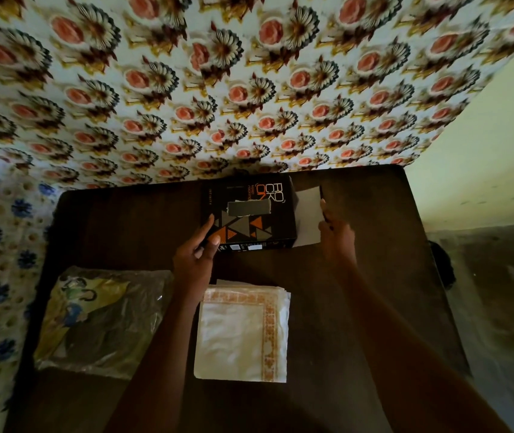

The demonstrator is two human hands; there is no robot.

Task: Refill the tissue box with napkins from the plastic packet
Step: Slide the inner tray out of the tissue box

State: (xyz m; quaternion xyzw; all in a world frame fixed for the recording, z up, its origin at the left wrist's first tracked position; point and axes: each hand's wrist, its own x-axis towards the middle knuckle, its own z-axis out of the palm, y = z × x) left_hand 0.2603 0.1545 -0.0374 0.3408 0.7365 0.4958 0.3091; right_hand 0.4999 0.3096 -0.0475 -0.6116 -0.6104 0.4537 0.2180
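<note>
1. Stack of napkins (pixel 243 331): white, orange-patterned border, lying flat between the two forearms, nearest the camera, just behind the left hand's wrist. Out of the packet, not yet in the box.
2. Left hand (pixel 194 256): partly closed on the near left corner of the tissue box, thumb laid along the top face, fingers curled down the near side. Appears to steady the box.
3. Right hand (pixel 335 237): fingers pinched on the outer edge of the end flap (pixel 310 214), holding it swung outward, pale inner face showing.
4. Tissue box (pixel 249 214): black carton with orange and grey triangles, spanning the gap between the hands. Top slot shows only grey; no napkin protrudes. Right end stands open; interior not visible.
5. Plastic packet (pixel 99 320): crinkled, clear with yellow and green print, left of the left forearm, apart from the napkins. Looks flat; whether any napkins remain inside cannot be told.
6. Table (pixel 374 307): dark top carrying all items.
7. Status, as judged: napkins removed, box end opened. Outstanding: slide the stack in through the open end, close the flap, possibly draw one sheet up through the slot.
</note>
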